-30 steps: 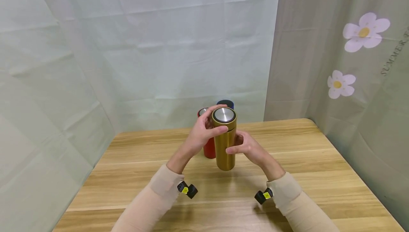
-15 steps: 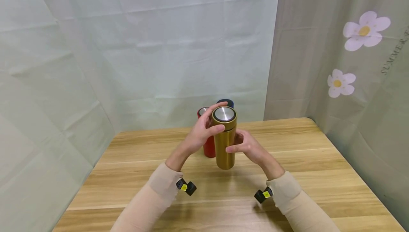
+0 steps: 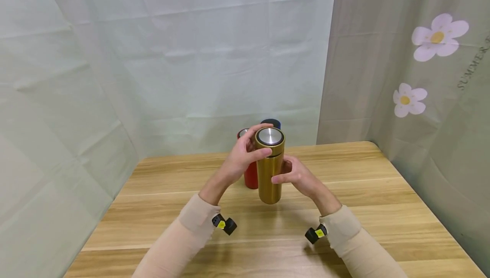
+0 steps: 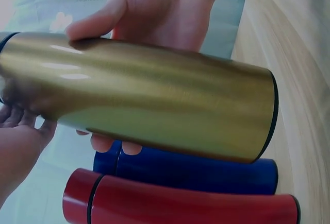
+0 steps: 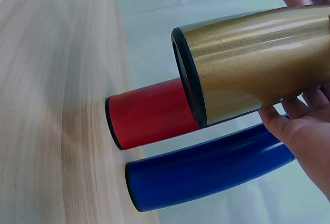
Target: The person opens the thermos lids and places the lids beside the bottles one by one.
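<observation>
A gold thermos flask [image 3: 269, 180] with a silver-topped lid [image 3: 269, 136] is held upright between both hands. My left hand [image 3: 242, 154] grips it around the lid, thumb across the front. Lower down, my right hand [image 3: 300, 179] wraps the body from the right side, its thumb on the front and its fingertips showing past the far side in the left wrist view. The flask's black-edged base [image 5: 188, 77] is raised off the table in the right wrist view. Behind it stand a red thermos flask [image 4: 196, 201] and a blue thermos flask [image 5: 206, 170], both partly hidden in the head view.
The wood-grain table [image 3: 160, 227] extends to both sides of the arms. Pale cloth [image 3: 214, 65] hangs behind it, and a grey curtain with white flowers [image 3: 409, 99] borders its right side. A small black camera [image 3: 229, 225] sits on the left wrist, another [image 3: 311, 235] on the right.
Hardly anything differs. The left thumb has shifted slightly on the lid part, while the gold thermos flask and both hands stay in nearly the same place.
</observation>
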Tool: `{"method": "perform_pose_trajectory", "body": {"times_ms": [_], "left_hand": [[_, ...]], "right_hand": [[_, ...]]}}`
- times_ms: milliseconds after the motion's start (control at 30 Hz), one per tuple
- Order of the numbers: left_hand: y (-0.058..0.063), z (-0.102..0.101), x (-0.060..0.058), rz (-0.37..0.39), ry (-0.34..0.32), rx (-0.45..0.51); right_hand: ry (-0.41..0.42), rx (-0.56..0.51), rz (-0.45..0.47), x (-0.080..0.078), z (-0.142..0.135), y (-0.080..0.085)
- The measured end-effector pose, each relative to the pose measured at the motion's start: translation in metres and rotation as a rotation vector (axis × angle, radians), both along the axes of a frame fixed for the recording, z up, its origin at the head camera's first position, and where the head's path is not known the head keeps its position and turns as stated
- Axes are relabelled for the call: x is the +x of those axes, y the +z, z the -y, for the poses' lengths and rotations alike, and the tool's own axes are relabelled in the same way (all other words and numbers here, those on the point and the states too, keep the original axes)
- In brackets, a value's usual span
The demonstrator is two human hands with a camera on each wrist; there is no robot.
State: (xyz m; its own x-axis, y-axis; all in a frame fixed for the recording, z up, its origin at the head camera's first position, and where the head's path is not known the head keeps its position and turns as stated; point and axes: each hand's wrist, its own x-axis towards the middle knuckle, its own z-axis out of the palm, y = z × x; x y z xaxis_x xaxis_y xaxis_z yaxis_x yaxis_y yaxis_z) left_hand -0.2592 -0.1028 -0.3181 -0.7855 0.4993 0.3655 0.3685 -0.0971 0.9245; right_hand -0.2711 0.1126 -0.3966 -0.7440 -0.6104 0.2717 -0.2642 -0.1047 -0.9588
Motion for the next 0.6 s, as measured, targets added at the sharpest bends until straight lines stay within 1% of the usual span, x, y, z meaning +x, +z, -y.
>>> {"method": "perform_pose_trajectory", "body": {"times_ms": [167,300,400,467,533,600], "left_hand": [[-0.0002,-0.0049,0.0028,0.004,0.059,0.028],[-0.0008,-0.0069,0.0041,0.01,0.074,0.059],[-0.0009,-0.0069,0.0039,0.001,0.064,0.056],[-0.0011,-0.0055,0.0031,-0.012,0.047,0.031],[-0.001,-0.0033,0.0016,-0.031,0.02,-0.001],[-0.0007,-0.0007,-0.0006,-0.041,-0.02,-0.029]], "right_hand": [[-0.01,0.007,-0.006,0.0007,-0.0006,0.0014],[-0.02,0.005,-0.017,0.0013,-0.0006,0.002],[-0.023,0.0,-0.015,0.0016,-0.0008,0.0023],[-0.028,0.002,-0.011,0.002,-0.0012,0.0026],[-0.029,0.003,-0.009,0.0022,-0.0014,0.0027],[-0.029,0.003,-0.014,0.0019,-0.0015,0.0021]]}}
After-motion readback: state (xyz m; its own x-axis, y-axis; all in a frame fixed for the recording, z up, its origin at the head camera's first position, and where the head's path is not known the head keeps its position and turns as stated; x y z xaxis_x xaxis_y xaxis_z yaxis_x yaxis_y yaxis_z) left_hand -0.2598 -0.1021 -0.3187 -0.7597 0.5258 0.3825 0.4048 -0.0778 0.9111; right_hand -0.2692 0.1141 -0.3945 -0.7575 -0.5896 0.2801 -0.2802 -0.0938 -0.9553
